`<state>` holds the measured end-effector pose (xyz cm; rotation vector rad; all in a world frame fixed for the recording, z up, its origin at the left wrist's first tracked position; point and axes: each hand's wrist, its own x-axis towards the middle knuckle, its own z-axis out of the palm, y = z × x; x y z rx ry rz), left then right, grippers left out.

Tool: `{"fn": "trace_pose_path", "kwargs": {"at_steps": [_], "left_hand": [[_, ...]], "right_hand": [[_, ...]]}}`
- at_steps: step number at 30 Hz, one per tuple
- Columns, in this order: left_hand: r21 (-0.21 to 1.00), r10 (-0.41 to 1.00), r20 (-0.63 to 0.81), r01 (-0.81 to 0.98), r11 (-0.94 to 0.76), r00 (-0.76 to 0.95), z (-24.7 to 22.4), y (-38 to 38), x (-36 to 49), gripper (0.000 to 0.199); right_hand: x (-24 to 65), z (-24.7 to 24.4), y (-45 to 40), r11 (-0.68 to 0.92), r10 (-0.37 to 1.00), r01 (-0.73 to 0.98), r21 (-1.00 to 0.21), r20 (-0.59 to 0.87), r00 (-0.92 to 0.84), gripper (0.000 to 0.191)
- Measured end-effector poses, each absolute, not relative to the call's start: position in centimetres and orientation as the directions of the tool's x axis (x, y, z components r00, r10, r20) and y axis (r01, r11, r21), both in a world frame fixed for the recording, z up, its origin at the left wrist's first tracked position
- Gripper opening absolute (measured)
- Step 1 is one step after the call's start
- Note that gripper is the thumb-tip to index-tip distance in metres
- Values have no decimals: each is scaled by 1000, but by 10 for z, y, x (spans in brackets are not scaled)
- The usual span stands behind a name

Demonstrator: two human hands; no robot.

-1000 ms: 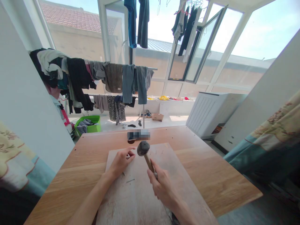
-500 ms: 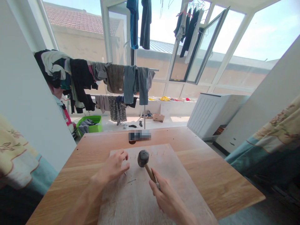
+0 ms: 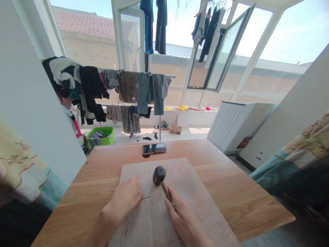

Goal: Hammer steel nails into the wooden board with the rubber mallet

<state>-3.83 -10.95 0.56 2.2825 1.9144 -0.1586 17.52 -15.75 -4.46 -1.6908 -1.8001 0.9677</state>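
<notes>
In my right hand point(image 3: 181, 214) is a mallet point(image 3: 159, 175) with a black head and a wooden handle; the fingers wrap round the handle, and the head is over the board. My left hand point(image 3: 125, 196) rests low over the left part of the pale wooden board point(image 3: 156, 219), its index finger stretched forward. The thumb tip is at the near end of a nail point(image 3: 146, 197) lying flat on the board. Several thin nails point(image 3: 173, 167) stand upright in a row along the board's far side. The other left fingers are partly hidden.
The board lies on a wooden table point(image 3: 244, 195). A phone point(image 3: 154, 148) lies near the far edge, beside a dark round hole point(image 3: 146, 156). Beyond are a laundry rack point(image 3: 160, 127), a green basket point(image 3: 102, 140) and a white ribbed cabinet point(image 3: 226, 127). Curtains point(image 3: 293, 161) hang at both sides.
My left hand has come down and nearer, its thumb now at the lying nail. The mallet stays in my right hand, almost unmoved. The view has shifted slightly.
</notes>
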Motion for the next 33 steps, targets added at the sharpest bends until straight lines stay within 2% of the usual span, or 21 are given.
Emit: {"fn": "trace_pose_path", "kwargs": {"at_steps": [5, 8, 10, 13, 14, 16, 19, 23, 27, 33], "left_hand": [[97, 938, -188, 955, -279, 293, -9, -105, -48, 41], [171, 928, -144, 932, -318, 343, -10, -91, -52, 32], [309, 936, -55, 897, -316, 349, -10, -77, -54, 23], [593, 957, 111, 755, -280, 268, -18, -58, -58, 11], [658, 962, 146, 704, -268, 230, -23, -53, -59, 8], [714, 965, 184, 648, -263, 189, -34, -46, -62, 5], [683, 944, 242, 652, -329, 222, -48, -45, -64, 5], [543, 876, 351, 690, -478, 330, -46, -44, -61, 17], [454, 858, 258, 729, -513, 444, -33, -34, -50, 25], [356, 870, 125, 797, -488, 477, -22, -32, -37, 39]], "right_hand": [[177, -50, -158, -17, 992, 593, -805, -87, -88, 57], [177, -56, -157, -20, 997, 560, -828, -62, -56, 54], [178, -60, -156, -17, 997, 541, -841, -56, -55, 51], [178, -63, -156, -6, 998, 532, -846, -39, -50, 49], [178, -63, -156, 1, 998, 536, -844, -32, -51, 49], [179, -64, -156, 11, 998, 548, -836, -22, -55, 49], [179, -64, -156, -4, 999, 558, -830, -25, -31, 50], [178, -60, -156, -25, 999, 550, -835, -47, -25, 50], [179, -58, -155, -28, 998, 551, -834, -54, -31, 51], [180, -58, -155, -27, 998, 540, -841, -57, -38, 52]]}}
